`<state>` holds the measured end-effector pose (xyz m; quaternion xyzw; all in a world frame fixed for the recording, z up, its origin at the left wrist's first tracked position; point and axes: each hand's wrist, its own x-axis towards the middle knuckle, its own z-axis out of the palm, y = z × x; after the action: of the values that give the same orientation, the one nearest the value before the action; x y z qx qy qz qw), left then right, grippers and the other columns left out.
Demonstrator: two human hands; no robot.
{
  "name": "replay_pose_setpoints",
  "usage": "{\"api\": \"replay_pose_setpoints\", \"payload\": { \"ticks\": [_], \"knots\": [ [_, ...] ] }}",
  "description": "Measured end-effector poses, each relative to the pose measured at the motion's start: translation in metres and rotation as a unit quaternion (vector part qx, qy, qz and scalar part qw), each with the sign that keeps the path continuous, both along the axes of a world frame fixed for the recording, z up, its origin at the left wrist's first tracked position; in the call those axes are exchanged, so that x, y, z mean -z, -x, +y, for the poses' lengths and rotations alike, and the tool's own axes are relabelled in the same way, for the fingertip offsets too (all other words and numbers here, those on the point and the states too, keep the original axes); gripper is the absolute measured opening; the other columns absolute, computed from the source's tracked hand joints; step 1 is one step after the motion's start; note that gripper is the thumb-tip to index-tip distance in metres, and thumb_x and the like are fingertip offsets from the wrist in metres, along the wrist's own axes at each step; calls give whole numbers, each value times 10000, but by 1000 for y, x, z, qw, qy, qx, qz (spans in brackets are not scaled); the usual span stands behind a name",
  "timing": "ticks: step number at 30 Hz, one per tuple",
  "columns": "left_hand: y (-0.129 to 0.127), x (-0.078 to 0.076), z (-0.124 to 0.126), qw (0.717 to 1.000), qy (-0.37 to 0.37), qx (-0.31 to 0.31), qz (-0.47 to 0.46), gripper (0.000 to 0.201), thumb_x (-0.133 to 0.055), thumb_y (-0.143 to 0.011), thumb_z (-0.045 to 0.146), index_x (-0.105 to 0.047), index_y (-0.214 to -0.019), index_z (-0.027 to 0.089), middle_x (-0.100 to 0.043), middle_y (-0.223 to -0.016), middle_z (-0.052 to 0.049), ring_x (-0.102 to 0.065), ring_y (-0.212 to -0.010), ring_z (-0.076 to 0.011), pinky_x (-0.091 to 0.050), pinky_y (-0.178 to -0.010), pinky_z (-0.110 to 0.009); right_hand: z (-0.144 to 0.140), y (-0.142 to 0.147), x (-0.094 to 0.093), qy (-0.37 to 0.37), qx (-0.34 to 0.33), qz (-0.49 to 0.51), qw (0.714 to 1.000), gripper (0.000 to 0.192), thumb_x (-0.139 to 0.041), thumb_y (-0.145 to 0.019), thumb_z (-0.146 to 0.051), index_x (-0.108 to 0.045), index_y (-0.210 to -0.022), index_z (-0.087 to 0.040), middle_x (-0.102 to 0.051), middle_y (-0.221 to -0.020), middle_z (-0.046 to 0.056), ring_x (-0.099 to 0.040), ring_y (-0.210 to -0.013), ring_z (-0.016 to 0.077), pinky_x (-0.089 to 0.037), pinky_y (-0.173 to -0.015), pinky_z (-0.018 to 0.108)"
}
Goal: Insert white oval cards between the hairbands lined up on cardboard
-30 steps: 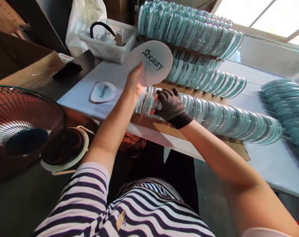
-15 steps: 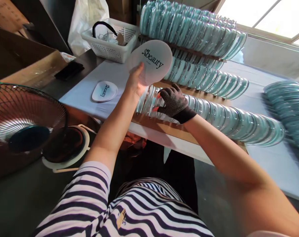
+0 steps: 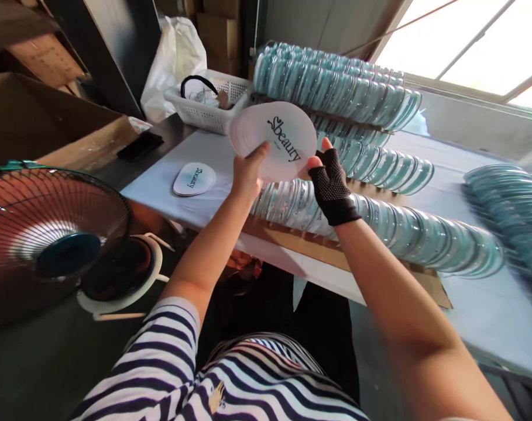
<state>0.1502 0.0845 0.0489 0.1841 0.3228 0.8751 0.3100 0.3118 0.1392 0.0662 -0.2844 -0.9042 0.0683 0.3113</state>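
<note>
My left hand (image 3: 248,172) grips a fanned stack of rounded pale cards (image 3: 257,126), thumb on the front and the other fingers behind. The top card carries black lettering that reads "beauty". At the stack's right edge is my right hand (image 3: 331,184), in a black fingerless dotted glove, with thumb and fingers closed on the card edge. Whether it pinches one card or several I cannot tell. Below both hands, a row of clear, bluish curved plastic pieces (image 3: 393,219) stands on edge on brown cardboard. A smaller pile of similar cards (image 3: 194,179) lies on the table at left.
More rows of clear curved pieces (image 3: 327,82) stand at the back, and another batch (image 3: 507,199) lies at right. A white basket (image 3: 204,114) holding a black band stands back left. A fan (image 3: 59,245) is close on my left, near an open carton (image 3: 85,137).
My right hand has moved up from above the near row to the edge of the card stack. The stack now appears lower and more fanned in my left hand. The view has shifted slightly.
</note>
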Motion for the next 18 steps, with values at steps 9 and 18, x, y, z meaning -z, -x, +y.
{"api": "replay_pose_setpoints", "payload": {
  "ticks": [9, 18],
  "knots": [
    [-11, 0, -26, 999, 14, -39, 3, 181, -686, -832, 122, -670, -1007, 168, -730, -1189, -79, -642, -1226, -265, -502, -1092, -452, -57, 14, -16, -17, 103, 16, 994, 731, -372, -922, -391, -232, -1599, -154, -527, -1431, 205, -518, -1303, 402, -508, -975, 589],
    [68, 17, -11, 995, 7, 55, -82, 338, -486, -1002, 285, -551, -1331, 243, -586, -1441, -48, -582, -1299, -211, -493, -1100, -471, -106, -32, -30, 14, 117, -32, 993, 748, -366, -906, -339, -178, -1618, -210, -601, -1356, 176, -655, -1081, 367, -556, -876, 541]
  ]
}}
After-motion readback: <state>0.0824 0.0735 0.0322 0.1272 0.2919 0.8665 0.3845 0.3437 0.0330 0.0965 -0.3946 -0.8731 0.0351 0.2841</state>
